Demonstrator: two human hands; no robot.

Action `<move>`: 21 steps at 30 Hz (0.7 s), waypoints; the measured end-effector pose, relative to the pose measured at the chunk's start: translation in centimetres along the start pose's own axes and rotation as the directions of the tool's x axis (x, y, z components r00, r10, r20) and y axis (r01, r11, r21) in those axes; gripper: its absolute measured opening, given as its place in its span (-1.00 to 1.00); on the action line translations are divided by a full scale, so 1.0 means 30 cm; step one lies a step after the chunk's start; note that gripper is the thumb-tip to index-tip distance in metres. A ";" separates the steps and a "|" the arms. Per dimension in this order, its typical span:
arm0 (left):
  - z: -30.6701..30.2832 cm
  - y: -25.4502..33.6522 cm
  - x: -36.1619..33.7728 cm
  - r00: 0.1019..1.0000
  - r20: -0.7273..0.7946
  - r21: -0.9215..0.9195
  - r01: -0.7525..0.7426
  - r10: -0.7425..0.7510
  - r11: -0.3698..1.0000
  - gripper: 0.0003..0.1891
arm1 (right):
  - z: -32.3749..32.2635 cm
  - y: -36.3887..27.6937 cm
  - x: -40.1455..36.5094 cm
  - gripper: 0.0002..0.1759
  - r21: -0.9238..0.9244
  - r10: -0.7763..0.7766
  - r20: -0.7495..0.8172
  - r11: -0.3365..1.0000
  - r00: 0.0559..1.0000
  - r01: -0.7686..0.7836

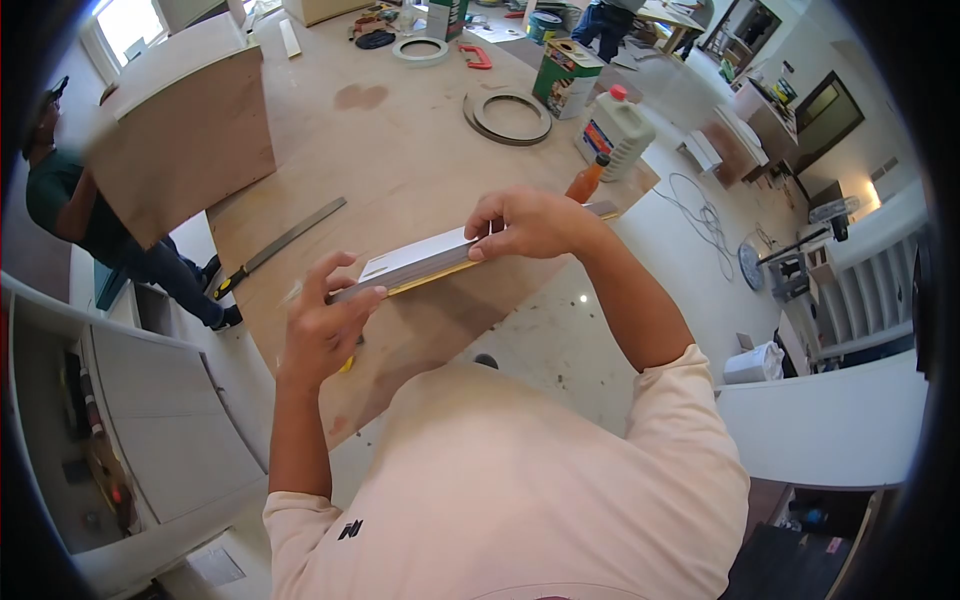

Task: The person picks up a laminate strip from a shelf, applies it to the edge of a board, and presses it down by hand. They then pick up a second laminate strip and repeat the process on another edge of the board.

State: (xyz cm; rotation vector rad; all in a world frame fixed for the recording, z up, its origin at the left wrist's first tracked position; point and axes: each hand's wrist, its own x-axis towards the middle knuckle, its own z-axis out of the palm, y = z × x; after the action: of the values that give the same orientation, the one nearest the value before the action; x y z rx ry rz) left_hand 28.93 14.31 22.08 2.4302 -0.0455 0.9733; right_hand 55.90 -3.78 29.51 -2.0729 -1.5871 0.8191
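Across the near part of the wooden work table [400, 160], I hold a narrow white board [425, 251] with a grey side and a gold-coloured lower edge. My left hand [335, 318] grips its left end, thumb on the near side and fingers behind. Farther along, my right hand [530, 228] pinches the board from above, thumb in front. A grey end [604, 209] shows past the right wrist, near an orange bottle [588, 180]. Left of the board lies a long flat file [290, 238] with a black-and-yellow handle.
Farther back are a white jug [615, 133] with a red cap, a green tin [567, 78], coiled edging strips [510, 117] and a red clamp [477, 57]. A person [70, 200] stands left beside a wooden box [190, 120]. A cable [700, 215] and fan [750, 265] are at right.
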 end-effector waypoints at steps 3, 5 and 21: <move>0.001 0.004 0.000 1.000 -0.001 -0.006 0.017 -0.017 1.000 -0.66 | -0.021 0.011 -0.015 -0.57 0.008 0.061 0.018 0.998 0.998 -0.061; -0.001 0.012 0.001 0.999 0.003 -0.007 0.034 -0.034 0.999 -0.67 | -0.033 0.029 -0.028 -0.56 0.008 0.081 0.006 0.997 0.997 -0.081; 0.002 0.021 0.004 0.999 0.016 -0.013 0.046 -0.046 0.999 -0.70 | -0.049 0.100 -0.117 -0.42 -0.164 0.024 -0.408 0.981 0.913 -0.099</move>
State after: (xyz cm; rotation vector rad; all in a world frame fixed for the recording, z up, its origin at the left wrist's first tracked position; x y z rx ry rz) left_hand 28.93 13.76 22.40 2.4162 -0.0009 0.9311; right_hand 58.41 -7.92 29.43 -2.2468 -1.4113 0.2387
